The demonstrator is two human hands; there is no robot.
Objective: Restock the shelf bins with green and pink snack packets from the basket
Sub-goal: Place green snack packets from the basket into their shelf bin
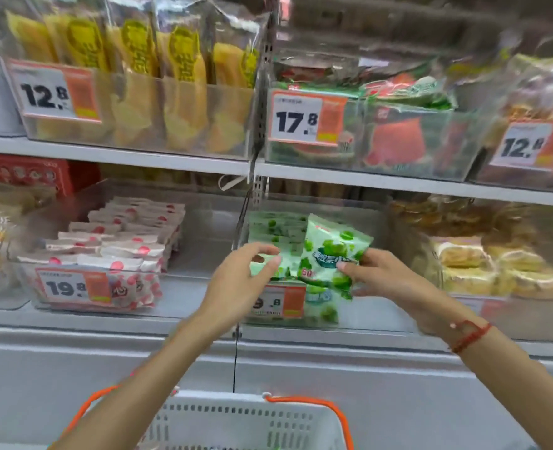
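Hands both at clear bin (375, 219) on lower shelf, front edge. Right hand (385, 274) pinches green packet (330, 258), tilted, above bin front. Left hand (239, 280) fingers curled on 2nd green pkt (268, 266). Pink packets (119, 248) in bin to left. White basket (242, 423) below, orange handles.

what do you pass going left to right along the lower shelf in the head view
pink packet bin → left hand → green packet → right hand → bin of golden pastries
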